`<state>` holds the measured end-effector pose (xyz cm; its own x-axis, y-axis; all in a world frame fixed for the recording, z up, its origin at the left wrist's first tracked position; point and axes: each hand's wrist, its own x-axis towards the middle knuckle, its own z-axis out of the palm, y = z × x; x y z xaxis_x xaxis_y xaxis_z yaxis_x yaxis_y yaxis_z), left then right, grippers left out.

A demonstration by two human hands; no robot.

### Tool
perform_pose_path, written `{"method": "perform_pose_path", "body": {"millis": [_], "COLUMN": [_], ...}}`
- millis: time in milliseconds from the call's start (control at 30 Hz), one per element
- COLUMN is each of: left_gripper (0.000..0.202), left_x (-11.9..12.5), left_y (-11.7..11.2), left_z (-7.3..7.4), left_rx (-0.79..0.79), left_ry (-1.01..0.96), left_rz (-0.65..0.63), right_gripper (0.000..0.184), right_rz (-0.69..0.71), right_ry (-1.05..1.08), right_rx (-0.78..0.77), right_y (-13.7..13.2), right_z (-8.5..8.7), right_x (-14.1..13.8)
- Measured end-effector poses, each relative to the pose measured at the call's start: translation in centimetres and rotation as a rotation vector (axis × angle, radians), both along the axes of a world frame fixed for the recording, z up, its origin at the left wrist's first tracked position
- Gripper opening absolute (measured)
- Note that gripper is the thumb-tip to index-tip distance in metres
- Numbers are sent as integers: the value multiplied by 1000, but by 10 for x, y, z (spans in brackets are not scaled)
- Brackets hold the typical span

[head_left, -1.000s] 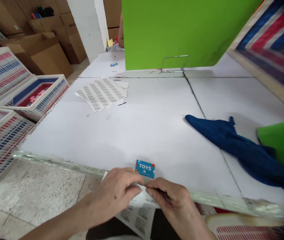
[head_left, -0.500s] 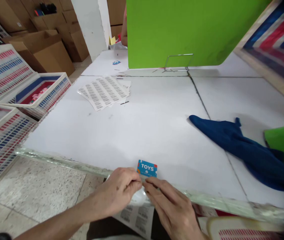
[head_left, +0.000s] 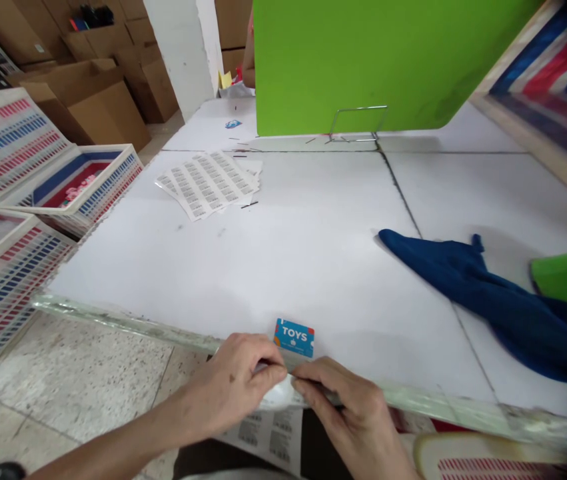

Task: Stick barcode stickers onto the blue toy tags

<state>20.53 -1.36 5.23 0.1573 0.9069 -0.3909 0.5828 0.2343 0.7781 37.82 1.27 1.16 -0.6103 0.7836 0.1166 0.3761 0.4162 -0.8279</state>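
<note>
At the table's near edge my left hand is closed, thumb and index finger pinched on a shiny, see-through plastic piece. My right hand is closed too, its fingertips pinched close beside the left ones; what sits between them is too small to make out. Just beyond the fingertips lies a blue card printed "TOYS". Whether it is joined to the plastic cannot be seen. Below the hands, over my lap, hangs a sheet of barcode labels, partly covered by the hands.
More label sheets lie at the table's far left. A dark blue cloth rests on the right. Behind stands a green board with a wire stand. Striped plastic baskets flank the left side. Another person's arm shows behind the board.
My right hand's fingers have curled into a tighter pinch and shifted slightly right. More of the card's lower edge shows. The left hand has barely moved.
</note>
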Motion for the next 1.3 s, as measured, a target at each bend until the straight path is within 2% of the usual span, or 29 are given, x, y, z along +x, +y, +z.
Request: {"method": "perform_pose_path", "body": {"millis": [100, 300, 400, 567, 667, 733, 833, 967, 1100, 1167, 1300], "left_gripper": [22, 21, 23, 22, 22, 23, 22, 22, 25, 24, 21], "left_x": [1, 7, 10, 16, 17, 16, 12, 9, 9, 7, -6], "left_y": [-3, -8, -10, -15, -13, -10, -5, 0, 1, 0, -3], "left_z": [2, -1, -5, -4, -2, 0, 0, -1, -2, -2, 1], "left_rx": [74, 231, 251, 323, 285, 216, 126, 75, 68, 71, 92], "left_ry": [-24, 229, 326, 400, 353, 266, 161, 138, 109, 80, 25], "left_rz": [-13, -151, -197, -246, -217, -153, -58, -17, -19, -11, 3], "right_gripper": [9, 18, 21, 24, 21, 16, 29, 25, 24, 25, 12], "right_rz": [-2, 17, 37, 46, 32, 29, 58, 74, 4, -2, 14], "right_ry": [11, -9, -30, -51, -18, 18, 40, 52, 48, 23, -31], "right_rx": [-36, 104, 130, 67, 95, 206, 393, 483, 368, 244, -15], "right_y": [0, -1, -2, -3, -4, -5, -6, -8, -6, -2, 7], "right_z": [2, -5, -8, -4, -5, -9, -16, -22, -19, -15, -6], "right_x": [1, 4, 4, 3, 5, 7, 11, 14, 16, 18, 23]}}
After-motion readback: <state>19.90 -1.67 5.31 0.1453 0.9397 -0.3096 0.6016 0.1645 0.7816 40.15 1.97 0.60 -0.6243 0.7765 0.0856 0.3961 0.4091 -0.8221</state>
